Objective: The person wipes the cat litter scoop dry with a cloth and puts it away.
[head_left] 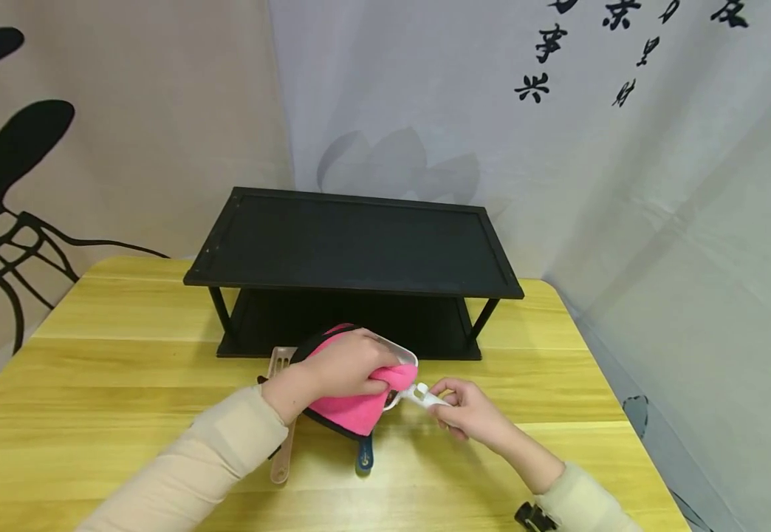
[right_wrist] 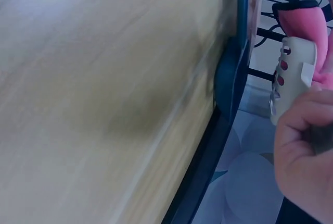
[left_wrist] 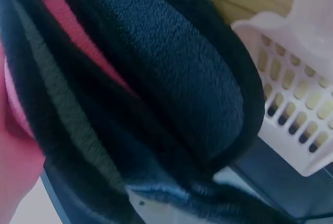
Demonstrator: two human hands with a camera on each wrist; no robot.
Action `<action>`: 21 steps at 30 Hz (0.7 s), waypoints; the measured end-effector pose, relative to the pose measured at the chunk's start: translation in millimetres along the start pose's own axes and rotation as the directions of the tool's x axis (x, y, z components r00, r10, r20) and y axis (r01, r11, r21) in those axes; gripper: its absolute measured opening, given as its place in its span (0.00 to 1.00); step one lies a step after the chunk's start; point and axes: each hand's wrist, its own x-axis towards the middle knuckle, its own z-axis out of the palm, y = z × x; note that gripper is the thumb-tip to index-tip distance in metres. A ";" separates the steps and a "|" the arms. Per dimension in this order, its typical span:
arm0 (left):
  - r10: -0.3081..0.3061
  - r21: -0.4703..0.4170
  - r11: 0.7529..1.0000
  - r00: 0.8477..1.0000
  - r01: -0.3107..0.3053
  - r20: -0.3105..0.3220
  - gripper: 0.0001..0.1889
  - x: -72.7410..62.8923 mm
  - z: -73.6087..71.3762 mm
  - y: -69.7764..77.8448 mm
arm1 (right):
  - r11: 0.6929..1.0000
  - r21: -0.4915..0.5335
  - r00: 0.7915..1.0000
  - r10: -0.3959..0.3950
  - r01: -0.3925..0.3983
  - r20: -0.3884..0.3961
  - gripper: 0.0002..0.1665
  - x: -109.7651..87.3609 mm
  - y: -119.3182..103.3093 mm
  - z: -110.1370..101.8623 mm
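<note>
My left hand (head_left: 352, 362) grips a pink cloth (head_left: 359, 414) with a black edge and presses it against the head of a white slotted scoop (right_wrist: 296, 73). The cloth's dark reverse side (left_wrist: 177, 62) hangs in folds in the left wrist view. The scoop's handle (head_left: 430, 400) is pinched in my right hand (head_left: 468, 414), and cloth covers part of its head. Under and beside the cloth lie a pale pink slotted scoop (left_wrist: 296, 88) and a dark blue utensil (head_left: 365, 454), whose head is hidden from above but visible in the right wrist view.
A black two-tier rack (head_left: 359, 244) stands at the back of the wooden table (head_left: 126, 414), just beyond my hands. Behind it hangs a pale printed curtain (head_left: 412, 96).
</note>
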 end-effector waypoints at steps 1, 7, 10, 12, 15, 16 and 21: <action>-0.002 0.001 1.000 1.000 0.002 0.003 0.05 0.5 1.0 1.2 | 1.000 0.001 1.000 -0.003 0.003 -0.001 0.15 0.1 -0.8 -0.1; -0.069 -0.091 0.993 0.997 0.073 0.044 0.11 -2.6 5.1 0.9 | 0.999 0.038 1.000 -0.007 0.007 -0.014 0.15 0.8 -3.3 -1.0; -0.144 -0.184 0.970 0.984 0.161 0.102 0.21 -9.7 3.3 -0.2 | 0.998 0.060 1.000 -0.005 0.006 -0.013 0.15 1.4 -3.7 -1.5; -0.185 -0.211 0.954 0.973 0.211 0.137 0.27 -15.2 1.9 -0.6 | 0.998 0.068 1.000 -0.008 0.009 -0.009 0.16 1.4 -3.9 -1.8; -0.160 -0.192 0.964 0.979 0.183 0.128 0.24 -20.8 1.0 -1.3 | 0.997 0.077 1.000 -0.016 0.017 -0.007 0.16 1.1 -3.5 -2.7; -0.142 -0.172 0.972 0.982 0.162 0.123 0.23 -21.9 1.1 -1.3 | 0.997 0.076 1.000 -0.019 0.020 -0.009 0.16 0.8 -3.3 -3.1; -0.079 -0.072 0.994 0.990 0.088 0.114 0.18 -24.4 2.6 -0.8 | 0.995 0.099 0.999 -0.021 0.023 -0.025 0.17 -0.9 -2.6 -4.3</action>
